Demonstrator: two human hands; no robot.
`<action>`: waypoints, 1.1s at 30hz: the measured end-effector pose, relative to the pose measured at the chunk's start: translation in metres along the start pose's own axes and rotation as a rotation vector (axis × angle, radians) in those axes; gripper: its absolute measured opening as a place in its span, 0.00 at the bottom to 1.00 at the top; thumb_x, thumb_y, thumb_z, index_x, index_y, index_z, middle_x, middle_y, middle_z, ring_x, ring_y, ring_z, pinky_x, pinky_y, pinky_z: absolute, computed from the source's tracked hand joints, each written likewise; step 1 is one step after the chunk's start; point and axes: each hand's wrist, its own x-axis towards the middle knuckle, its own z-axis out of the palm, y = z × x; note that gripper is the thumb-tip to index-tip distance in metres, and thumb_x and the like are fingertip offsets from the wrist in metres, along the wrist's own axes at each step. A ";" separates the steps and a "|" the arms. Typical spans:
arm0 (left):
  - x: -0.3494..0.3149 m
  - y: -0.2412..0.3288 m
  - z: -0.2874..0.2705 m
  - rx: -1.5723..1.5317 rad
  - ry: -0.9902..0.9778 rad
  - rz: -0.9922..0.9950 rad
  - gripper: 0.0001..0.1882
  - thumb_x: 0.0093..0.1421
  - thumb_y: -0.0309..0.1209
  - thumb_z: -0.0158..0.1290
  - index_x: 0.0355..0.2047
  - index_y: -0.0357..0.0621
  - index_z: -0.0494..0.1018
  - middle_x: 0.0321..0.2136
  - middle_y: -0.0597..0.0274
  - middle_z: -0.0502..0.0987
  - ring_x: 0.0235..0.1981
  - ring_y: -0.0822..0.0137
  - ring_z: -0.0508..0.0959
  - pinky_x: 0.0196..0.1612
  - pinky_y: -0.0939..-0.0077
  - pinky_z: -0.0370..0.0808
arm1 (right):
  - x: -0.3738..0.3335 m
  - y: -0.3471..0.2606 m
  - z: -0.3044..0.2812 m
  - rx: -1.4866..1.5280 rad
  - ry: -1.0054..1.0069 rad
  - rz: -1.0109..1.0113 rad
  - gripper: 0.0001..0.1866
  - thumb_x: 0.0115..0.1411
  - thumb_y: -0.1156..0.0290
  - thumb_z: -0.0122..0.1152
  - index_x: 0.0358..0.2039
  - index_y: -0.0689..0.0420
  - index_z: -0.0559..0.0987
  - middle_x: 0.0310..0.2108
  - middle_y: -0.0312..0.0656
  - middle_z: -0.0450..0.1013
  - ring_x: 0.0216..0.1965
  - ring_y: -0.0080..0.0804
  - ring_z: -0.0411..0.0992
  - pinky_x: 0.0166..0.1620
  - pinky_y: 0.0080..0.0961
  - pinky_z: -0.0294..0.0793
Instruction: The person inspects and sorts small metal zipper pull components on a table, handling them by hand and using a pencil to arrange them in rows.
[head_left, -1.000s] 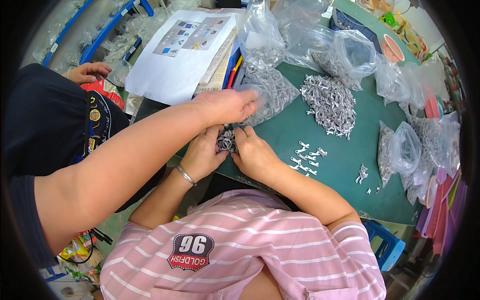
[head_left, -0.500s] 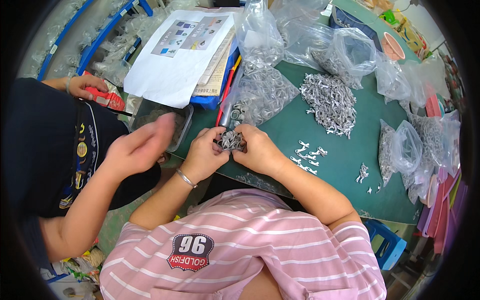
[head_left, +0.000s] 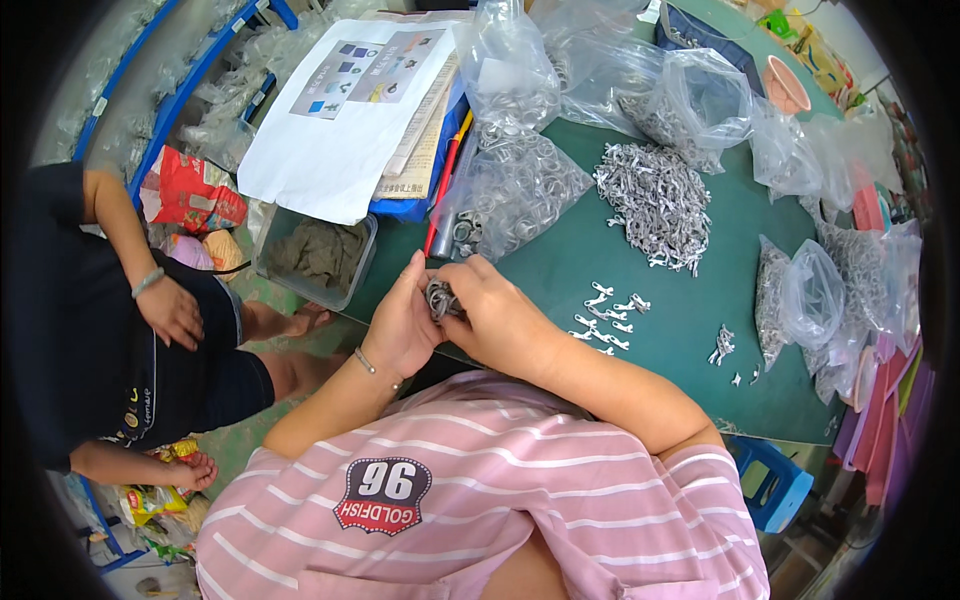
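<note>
Near the table's front edge, my left hand (head_left: pixel 400 318) cups a bunch of grey metal rings (head_left: pixel 438 298). My right hand (head_left: pixel 505 318) closes over the same bunch from the right, its fingers hiding part of it. Just beyond my hands lies a clear bag of metal rings (head_left: pixel 530 185). A heap of small silver clasps (head_left: pixel 655 205) rests on the green table (head_left: pixel 530 285). Several loose clasps (head_left: pixel 610 318) are spread to the right of my right forearm, with a smaller cluster of clasps (head_left: pixel 722 345) farther right.
At the left stand a plastic tub with a grey-brown cloth (head_left: pixel 318 255) and a blue tray (head_left: pixel 400 208) under papers (head_left: pixel 345 110). A red pen (head_left: pixel 448 185) lies beside the tray. Bags of metal parts (head_left: pixel 845 280) line the right. A person in dark clothes (head_left: pixel 110 330) is at my left.
My hands have shifted slightly left and turned, with my right hand now covering more of the rings. The other person has drawn back left, uncovering the tub and a red package.
</note>
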 end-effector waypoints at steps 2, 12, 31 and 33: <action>0.002 0.005 0.004 -0.074 -0.018 -0.042 0.19 0.68 0.46 0.42 0.45 0.44 0.70 0.40 0.58 0.77 0.42 0.64 0.78 0.45 0.66 0.76 | 0.000 -0.008 -0.005 0.067 -0.007 -0.038 0.21 0.49 0.78 0.63 0.45 0.63 0.70 0.35 0.57 0.68 0.39 0.59 0.71 0.42 0.43 0.74; 0.031 0.052 0.004 -0.313 -0.449 -0.270 0.13 0.63 0.38 0.45 0.32 0.40 0.69 0.29 0.60 0.63 0.25 0.70 0.64 0.19 0.81 0.65 | -0.012 0.025 -0.042 -0.118 0.053 -0.028 0.05 0.52 0.79 0.59 0.32 0.59 0.75 0.32 0.47 0.69 0.34 0.49 0.72 0.36 0.39 0.74; 0.047 0.053 0.010 -0.032 -0.234 -0.511 0.15 0.62 0.34 0.43 0.37 0.33 0.72 0.29 0.51 0.75 0.23 0.61 0.77 0.14 0.78 0.69 | 0.001 0.024 -0.054 -0.079 0.197 -0.418 0.12 0.46 0.78 0.64 0.34 0.62 0.77 0.38 0.46 0.73 0.36 0.44 0.73 0.37 0.33 0.75; 0.045 0.051 0.011 -0.046 -0.205 -0.520 0.16 0.63 0.35 0.42 0.38 0.33 0.72 0.29 0.52 0.76 0.23 0.61 0.78 0.14 0.75 0.70 | 0.012 0.018 -0.048 -0.013 0.164 -0.534 0.14 0.46 0.79 0.65 0.37 0.61 0.78 0.41 0.46 0.74 0.34 0.44 0.74 0.36 0.32 0.76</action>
